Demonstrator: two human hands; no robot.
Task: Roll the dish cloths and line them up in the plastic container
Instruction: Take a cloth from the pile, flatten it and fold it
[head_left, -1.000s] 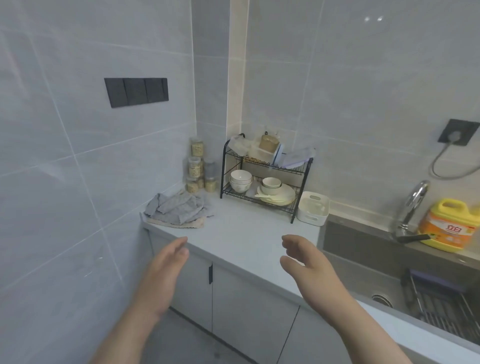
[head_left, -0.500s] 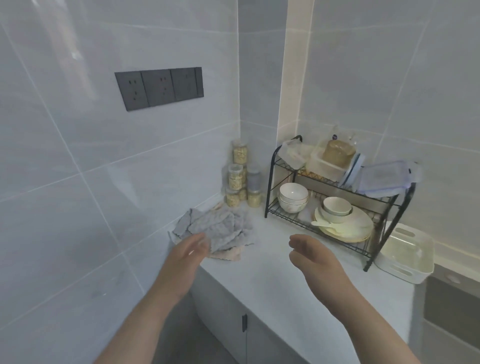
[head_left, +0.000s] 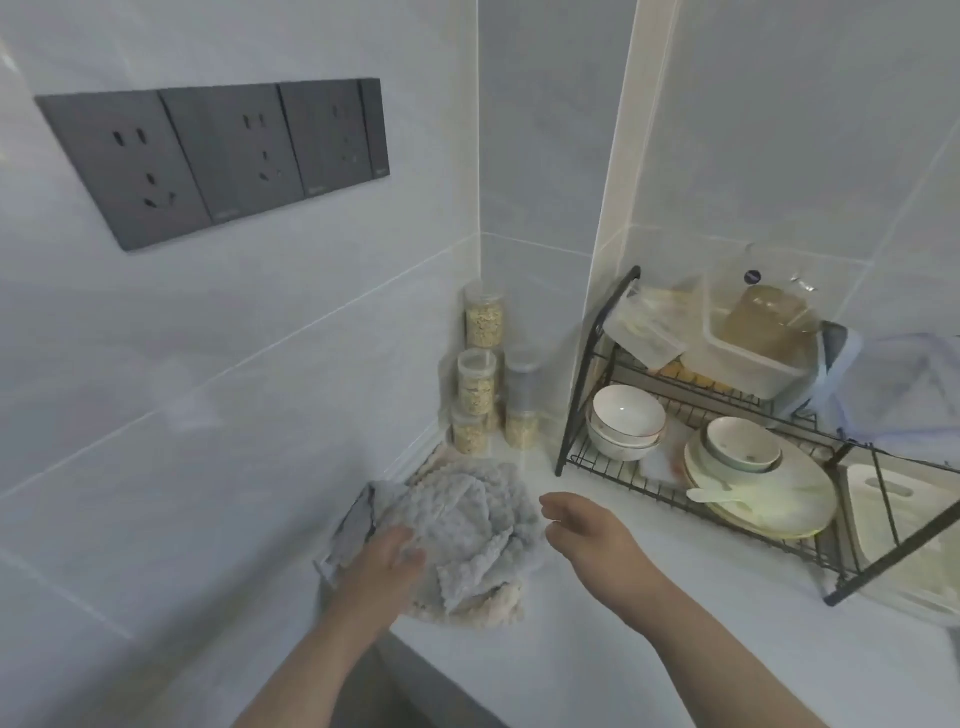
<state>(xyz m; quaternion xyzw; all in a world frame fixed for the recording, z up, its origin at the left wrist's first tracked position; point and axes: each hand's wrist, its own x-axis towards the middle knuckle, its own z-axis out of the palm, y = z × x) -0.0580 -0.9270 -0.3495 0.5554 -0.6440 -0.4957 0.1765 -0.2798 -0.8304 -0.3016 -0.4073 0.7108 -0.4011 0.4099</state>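
The left grip (head_left: 387, 564) is resting on the near-left edge of a heap of dish cloths (head_left: 467, 530). Its fingers are lying fairly straight on the grey fabric rather than curling round it, so it is released and only touching. The right grip (head_left: 587, 530) is hovering just to the right of the heap and apart from it, with fingers loosely spread and grasping nothing.

The dish cloths are lying crumpled and unrolled on the pale surface (head_left: 597, 665) directly ahead of the left grip. They are mostly grey, with a beige one showing underneath, and are sitting against the tiled wall. Beyond them, in the corner, clear jars (head_left: 480, 374) of grain are standing stacked.

Ahead and to the right of the right grip, a black wire rack (head_left: 691, 400) is carrying bowls (head_left: 626, 415) and a plate (head_left: 779, 506). The white plastic container (head_left: 904, 525) is sitting well to the right of the right grip — behind the rack's end bars, which are partly hiding it. Dark wall sockets (head_left: 208, 156) are showing high above the left grip.
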